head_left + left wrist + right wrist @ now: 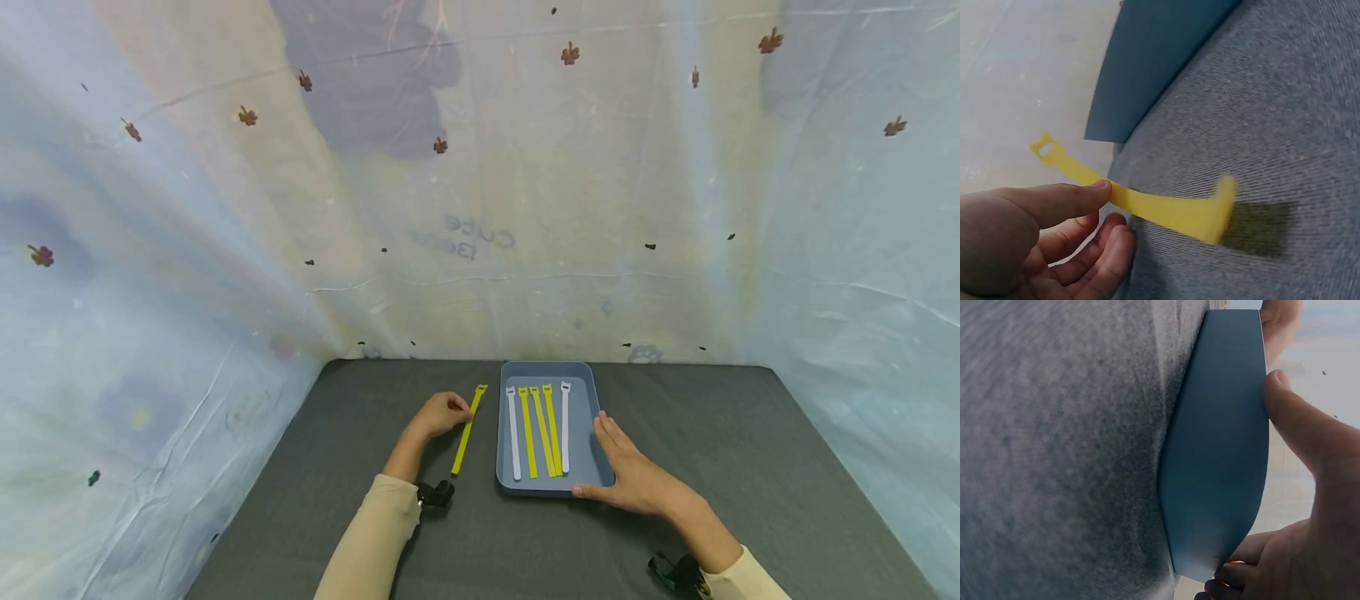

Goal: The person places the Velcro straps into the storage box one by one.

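Note:
A yellow hook-and-loop cable tie point(1160, 209) is pinched between the thumb and fingers of my left hand point(444, 414), left of the tray. Its slotted head points away, and its tail bends near the dark cloth in the left wrist view. My right hand point(633, 475) spreads over the near right corner of the blue-grey tray point(585, 433), thumb on the near rim, fingers along the right side. Inside the tray, three yellow cable ties point(528, 433) lie between a white cable tie point(513, 433) on the left and another white cable tie point(566, 429) on the right, all lengthwise.
Dark grey cloth point(720, 450) covers the table under the tray. A pale patterned curtain point(525, 183) hangs behind the table and along both sides. Each wrist wears a small black camera, such as the left wrist camera point(437, 494).

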{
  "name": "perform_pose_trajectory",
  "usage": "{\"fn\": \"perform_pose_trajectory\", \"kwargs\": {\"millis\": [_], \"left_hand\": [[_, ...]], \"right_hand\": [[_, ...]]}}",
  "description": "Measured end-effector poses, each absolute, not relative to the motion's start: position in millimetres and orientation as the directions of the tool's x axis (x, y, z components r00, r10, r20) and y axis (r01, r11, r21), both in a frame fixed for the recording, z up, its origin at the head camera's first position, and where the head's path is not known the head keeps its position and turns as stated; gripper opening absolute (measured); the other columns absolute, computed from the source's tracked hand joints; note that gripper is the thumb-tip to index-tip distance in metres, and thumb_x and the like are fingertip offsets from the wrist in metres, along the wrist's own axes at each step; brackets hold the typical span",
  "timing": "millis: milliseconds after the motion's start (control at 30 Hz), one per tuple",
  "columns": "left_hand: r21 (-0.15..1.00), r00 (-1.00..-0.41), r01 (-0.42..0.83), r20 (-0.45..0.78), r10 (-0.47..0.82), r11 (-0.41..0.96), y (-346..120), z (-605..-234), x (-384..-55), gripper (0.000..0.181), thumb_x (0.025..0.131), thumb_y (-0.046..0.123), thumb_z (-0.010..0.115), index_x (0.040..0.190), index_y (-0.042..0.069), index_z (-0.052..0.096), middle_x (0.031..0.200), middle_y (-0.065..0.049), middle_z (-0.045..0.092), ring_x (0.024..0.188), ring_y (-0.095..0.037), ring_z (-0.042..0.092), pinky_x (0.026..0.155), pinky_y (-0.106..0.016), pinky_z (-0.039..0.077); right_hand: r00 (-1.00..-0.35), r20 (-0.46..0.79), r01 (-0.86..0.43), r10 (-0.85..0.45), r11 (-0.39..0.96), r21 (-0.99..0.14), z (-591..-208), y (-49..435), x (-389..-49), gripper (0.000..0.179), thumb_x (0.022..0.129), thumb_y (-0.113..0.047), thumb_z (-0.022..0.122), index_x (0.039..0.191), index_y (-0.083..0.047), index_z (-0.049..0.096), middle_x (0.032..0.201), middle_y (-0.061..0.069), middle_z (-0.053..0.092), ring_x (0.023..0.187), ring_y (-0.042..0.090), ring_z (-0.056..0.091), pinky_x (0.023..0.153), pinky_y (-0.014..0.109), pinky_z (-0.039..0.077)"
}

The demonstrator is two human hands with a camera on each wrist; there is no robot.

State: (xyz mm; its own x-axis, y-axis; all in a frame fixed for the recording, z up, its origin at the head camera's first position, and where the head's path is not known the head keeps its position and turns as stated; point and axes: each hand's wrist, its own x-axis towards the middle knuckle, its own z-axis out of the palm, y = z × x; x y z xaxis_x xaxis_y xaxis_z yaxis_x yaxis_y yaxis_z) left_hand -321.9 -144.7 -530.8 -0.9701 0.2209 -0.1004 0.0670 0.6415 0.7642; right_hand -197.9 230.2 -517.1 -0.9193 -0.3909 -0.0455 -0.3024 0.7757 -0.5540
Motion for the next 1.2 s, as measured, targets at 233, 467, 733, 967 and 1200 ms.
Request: {"fn": "perform_pose_trajectory", "kwargs": {"millis": [233, 467, 733, 967, 1200], "left_hand": [[0.828, -0.967, 0.041, -0.108, 0.231, 0.559, -143, -525, -320, 0.008, 0.103, 0.01, 0.074, 0.103, 0.002, 0.07, 0.094, -0.009, 0.07, 0.084, -0.02, 0.071, 0.082, -0.04, 0.064], [0.856, -0.971, 0.056, -0.074, 0.228, 0.514, -140, -513, -316, 0.01, 0.103, 0.01, 0.074, 0.106, 0.002, 0.07, 0.095, -0.01, 0.071, 0.083, -0.021, 0.073, 0.084, -0.045, 0.064], [0.877, -0.975, 0.067, -0.043, 0.216, 0.476, -138, -508, -316, 0.016, 0.102, 0.015, 0.076, 0.112, 0.003, 0.071, 0.097, -0.008, 0.076, 0.085, -0.026, 0.075, 0.088, -0.052, 0.063], [0.913, -0.967, 0.12, 0.02, 0.252, 0.389, -132, -503, -318, 0.019, 0.102, 0.012, 0.076, 0.115, 0.0, 0.069, 0.098, -0.011, 0.077, 0.082, -0.022, 0.074, 0.09, -0.056, 0.063], [0.922, -0.963, 0.143, 0.045, 0.266, 0.36, -124, -490, -316, 0.021, 0.104, 0.016, 0.075, 0.117, 0.002, 0.07, 0.102, -0.012, 0.077, 0.089, -0.03, 0.076, 0.093, -0.06, 0.061]], "right_hand": [[-0.918, -0.05, -0.299, -0.392, 0.771, -0.563, -517, 231, -198, 0.132, 0.087, -0.068, 0.08, 0.168, 0.008, 0.009, 0.177, 0.028, 0.0, 0.164, 0.048, 0.005, 0.126, 0.069, 0.024], [-0.918, -0.049, -0.303, -0.395, 0.773, -0.558, -519, 231, -198, 0.133, 0.087, -0.07, 0.08, 0.169, 0.008, 0.009, 0.177, 0.028, -0.001, 0.164, 0.048, 0.005, 0.126, 0.069, 0.024], [-0.918, -0.051, -0.301, -0.393, 0.775, -0.555, -520, 232, -199, 0.134, 0.086, -0.071, 0.079, 0.168, 0.008, 0.009, 0.177, 0.028, 0.0, 0.164, 0.049, 0.005, 0.126, 0.069, 0.025], [-0.918, -0.054, -0.299, -0.393, 0.775, -0.556, -521, 232, -200, 0.135, 0.086, -0.073, 0.078, 0.169, 0.007, 0.008, 0.178, 0.027, -0.001, 0.164, 0.048, 0.005, 0.126, 0.069, 0.025], [-0.916, -0.055, -0.301, -0.397, 0.772, -0.56, -520, 232, -200, 0.135, 0.086, -0.074, 0.077, 0.169, 0.007, 0.008, 0.178, 0.027, -0.002, 0.164, 0.047, 0.004, 0.126, 0.069, 0.024]]}}
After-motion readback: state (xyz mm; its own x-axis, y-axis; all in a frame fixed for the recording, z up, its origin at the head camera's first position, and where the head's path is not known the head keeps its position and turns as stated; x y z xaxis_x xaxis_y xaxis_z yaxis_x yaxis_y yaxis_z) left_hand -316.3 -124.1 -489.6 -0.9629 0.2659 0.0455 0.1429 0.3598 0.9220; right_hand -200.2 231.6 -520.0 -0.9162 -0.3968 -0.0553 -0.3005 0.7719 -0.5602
